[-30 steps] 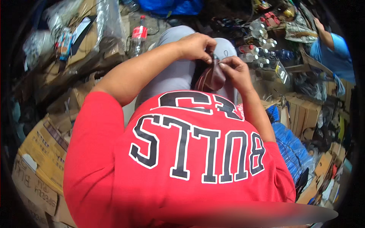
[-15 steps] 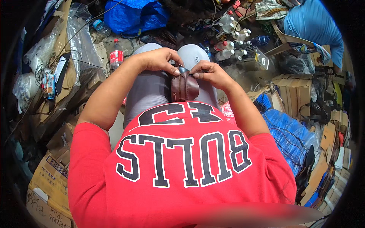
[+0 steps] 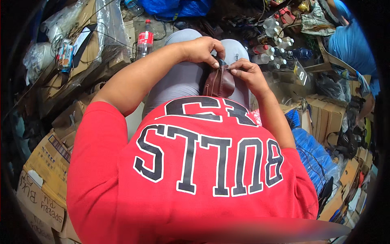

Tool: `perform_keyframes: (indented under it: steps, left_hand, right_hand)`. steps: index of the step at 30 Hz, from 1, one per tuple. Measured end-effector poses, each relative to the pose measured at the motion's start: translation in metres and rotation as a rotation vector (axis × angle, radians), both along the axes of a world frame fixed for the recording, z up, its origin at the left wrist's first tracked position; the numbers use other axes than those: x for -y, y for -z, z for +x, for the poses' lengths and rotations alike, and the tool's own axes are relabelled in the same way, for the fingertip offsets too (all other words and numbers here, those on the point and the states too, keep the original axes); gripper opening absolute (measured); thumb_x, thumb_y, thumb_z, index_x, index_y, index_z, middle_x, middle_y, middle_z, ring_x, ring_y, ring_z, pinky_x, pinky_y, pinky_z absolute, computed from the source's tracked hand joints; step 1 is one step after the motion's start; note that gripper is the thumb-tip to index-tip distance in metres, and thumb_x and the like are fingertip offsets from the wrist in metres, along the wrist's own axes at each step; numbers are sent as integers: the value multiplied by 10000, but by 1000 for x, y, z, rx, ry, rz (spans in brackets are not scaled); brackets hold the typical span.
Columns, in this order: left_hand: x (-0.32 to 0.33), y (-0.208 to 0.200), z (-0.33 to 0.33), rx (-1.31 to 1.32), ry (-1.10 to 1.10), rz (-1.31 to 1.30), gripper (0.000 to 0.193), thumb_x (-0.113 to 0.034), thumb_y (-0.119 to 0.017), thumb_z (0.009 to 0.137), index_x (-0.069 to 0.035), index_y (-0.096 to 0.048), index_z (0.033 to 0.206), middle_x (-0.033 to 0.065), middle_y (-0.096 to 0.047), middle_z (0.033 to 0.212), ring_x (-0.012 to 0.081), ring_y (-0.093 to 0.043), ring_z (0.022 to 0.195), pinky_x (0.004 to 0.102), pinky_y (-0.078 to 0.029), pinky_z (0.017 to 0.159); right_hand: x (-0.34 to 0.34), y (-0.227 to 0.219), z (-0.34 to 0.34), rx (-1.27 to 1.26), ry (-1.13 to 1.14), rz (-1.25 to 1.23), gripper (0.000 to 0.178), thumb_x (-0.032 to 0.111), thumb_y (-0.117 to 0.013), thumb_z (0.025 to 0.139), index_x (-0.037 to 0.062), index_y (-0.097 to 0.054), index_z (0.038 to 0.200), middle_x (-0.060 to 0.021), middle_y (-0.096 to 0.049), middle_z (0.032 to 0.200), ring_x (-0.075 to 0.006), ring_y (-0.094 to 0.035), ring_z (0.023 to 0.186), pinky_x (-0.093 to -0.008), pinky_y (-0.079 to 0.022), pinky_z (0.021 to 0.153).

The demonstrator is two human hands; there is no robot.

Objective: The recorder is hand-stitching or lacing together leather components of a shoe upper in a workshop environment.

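A brown leather shoe (image 3: 219, 82) with a stitched seam rests between my knees, on grey trousers (image 3: 176, 77). The fingers of my left hand (image 3: 204, 50) are closed on the shoe's upper edge, thumb on the near side. On the other side of that edge, my right hand (image 3: 248, 73) is pinched. A thin pale strand seems to run by its fingertips, too fine to name for sure. A small dark piece shows in the shoe's opening between the hands. The sole and far side of the shoe are hidden.
A red-capped bottle (image 3: 145, 38) stands beyond my left arm. Several small bottles (image 3: 271, 51) cluster beyond my right knee. Cardboard boxes (image 3: 44, 179) lie at lower left, others (image 3: 325, 116) at right beside blue plastic (image 3: 313, 152). A person in blue (image 3: 352, 46) is at far right.
The whole view has shifted, so shoe, hands and knees sit further right and higher. Both hands keep their hold at the shoe's edge, with little change in finger position.
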State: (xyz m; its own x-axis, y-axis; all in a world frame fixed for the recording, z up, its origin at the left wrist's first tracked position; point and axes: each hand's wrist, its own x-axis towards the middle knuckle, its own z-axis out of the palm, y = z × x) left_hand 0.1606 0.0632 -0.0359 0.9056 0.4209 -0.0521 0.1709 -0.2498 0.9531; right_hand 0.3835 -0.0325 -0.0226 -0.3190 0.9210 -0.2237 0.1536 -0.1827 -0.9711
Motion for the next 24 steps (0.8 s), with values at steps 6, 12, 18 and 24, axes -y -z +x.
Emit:
perform_keyframes:
  steps: [6, 12, 18, 24]
  left_hand:
    - [0, -10, 1, -60, -74, -2, 331, -91, -772, 618, -31, -650, 919, 47, -610, 868, 183, -551, 867, 305, -420, 813]
    - [11, -37, -33, -140, -258, 265, 292, -86, -684, 723, -40, -624, 1006, 75, -556, 915, 218, -547, 808, 313, -433, 791]
    - [45, -56, -56, -146, -475, 341, 274, 52, -472, 831, -41, -623, 1040, 77, -478, 931, 185, -532, 728, 298, -453, 708]
    - [64, -55, -42, -60, -522, 427, 160, -10, -681, 750, -73, -703, 896, 43, -483, 699, 175, -521, 664, 274, -437, 631]
  right_hand:
    - [8, -12, -22, 253, 63, 237, 99, 79, -702, 764, 34, -692, 851, -55, -614, 793, -147, -576, 763, -264, -450, 708]
    - [12, -34, -16, 485, -43, 490, 183, 67, -697, 716, 122, -718, 890, -65, -565, 706, -208, -546, 657, -317, -422, 598]
    - [22, -26, -14, 589, -69, 683, 347, -1, -633, 700, 179, -706, 987, -77, -499, 692, -254, -498, 664, -349, -400, 602]
    - [1, -26, -2, 261, -184, 110, 414, -100, -497, 721, 111, -690, 1020, -42, -531, 805, -154, -535, 787, -268, -434, 749]
